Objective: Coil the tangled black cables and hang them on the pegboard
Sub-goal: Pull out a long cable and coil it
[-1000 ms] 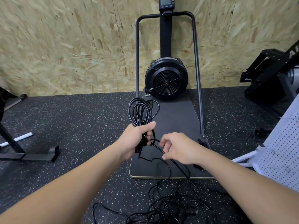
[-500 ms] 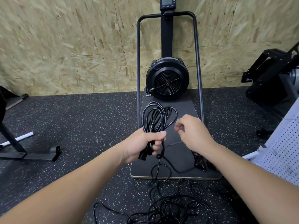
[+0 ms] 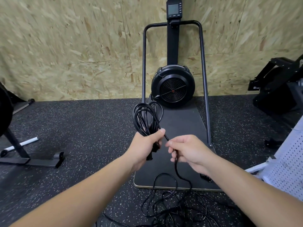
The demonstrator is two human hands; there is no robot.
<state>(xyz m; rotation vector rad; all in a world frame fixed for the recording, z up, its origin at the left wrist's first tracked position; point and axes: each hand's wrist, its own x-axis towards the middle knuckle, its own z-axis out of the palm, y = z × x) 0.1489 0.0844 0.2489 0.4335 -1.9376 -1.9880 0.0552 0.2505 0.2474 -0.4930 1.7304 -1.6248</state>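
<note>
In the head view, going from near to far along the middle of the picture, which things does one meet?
Tangled cable pile → right hand → left hand → coiled cable loops → fan wheel → monitor.

Chipboard wall (image 3: 65,46); speckled rubber floor (image 3: 82,128) — gym.

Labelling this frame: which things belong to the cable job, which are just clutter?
Job: black coiled cable loops in left hand; right hand pinching the strand; tangled black cable pile on floor; white perforated pegboard.
Clutter: black fan exercise machine; black metal stand.
</note>
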